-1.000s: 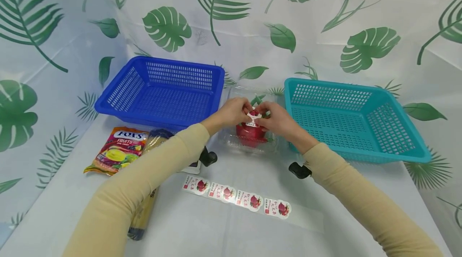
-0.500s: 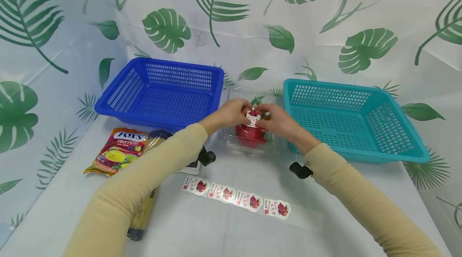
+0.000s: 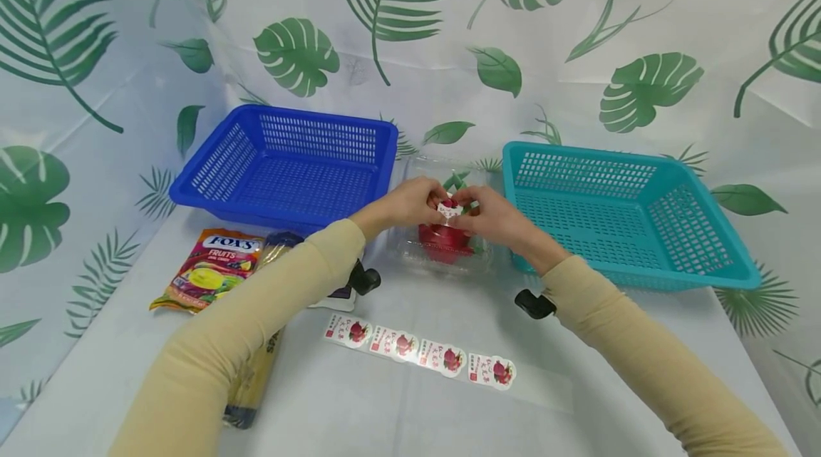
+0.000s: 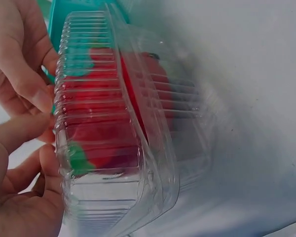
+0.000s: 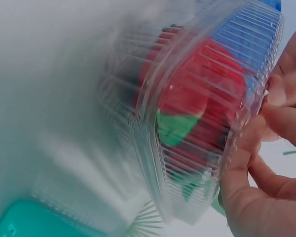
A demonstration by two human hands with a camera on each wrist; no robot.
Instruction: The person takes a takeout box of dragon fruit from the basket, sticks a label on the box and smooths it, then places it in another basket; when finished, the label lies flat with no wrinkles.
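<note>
Closest to us lies a strip of stickers (image 3: 444, 358) with four left on it. Past it, our left hand (image 3: 413, 202) and right hand (image 3: 490, 212) pinch one sticker (image 3: 449, 211), a side each. It sits at the top of the clear box (image 3: 442, 268) with the red fruit (image 4: 103, 103) inside; we can't tell if it's all stuck. We seem to be putting it on. Next, we'd want to smooth it flat gently, so the lid won't bend.
</note>
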